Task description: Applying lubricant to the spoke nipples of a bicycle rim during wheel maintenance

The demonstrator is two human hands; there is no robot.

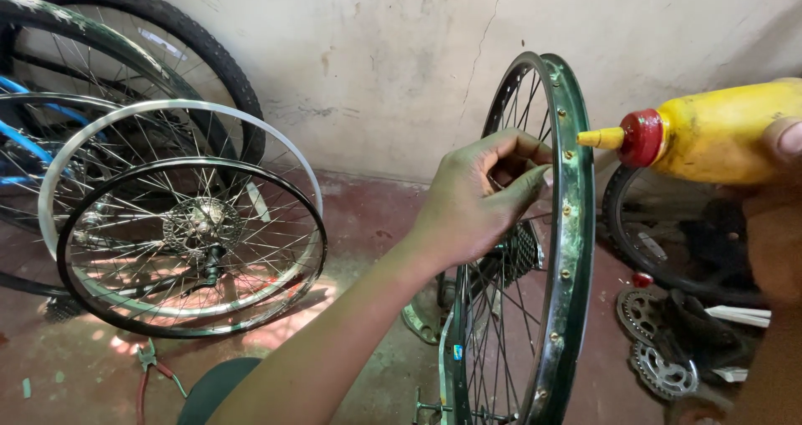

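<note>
A green bicycle wheel rim [573,249] with spokes stands upright in front of me. My left hand [476,203] grips the rim's near edge and spokes about a third of the way down, thumb and fingers pinched on it. My right hand [781,153] holds a yellow squeeze bottle [718,132] with a red cap and yellow nozzle. The nozzle tip points at the rim's inner channel near a spoke nipple, almost touching it.
Several spoked wheels [188,241] and a tyre [180,40] lean on the wall at left. Sprockets [660,366] and a tyre [660,241] lie on the red floor at right. Pliers [150,366] lie on the floor at lower left.
</note>
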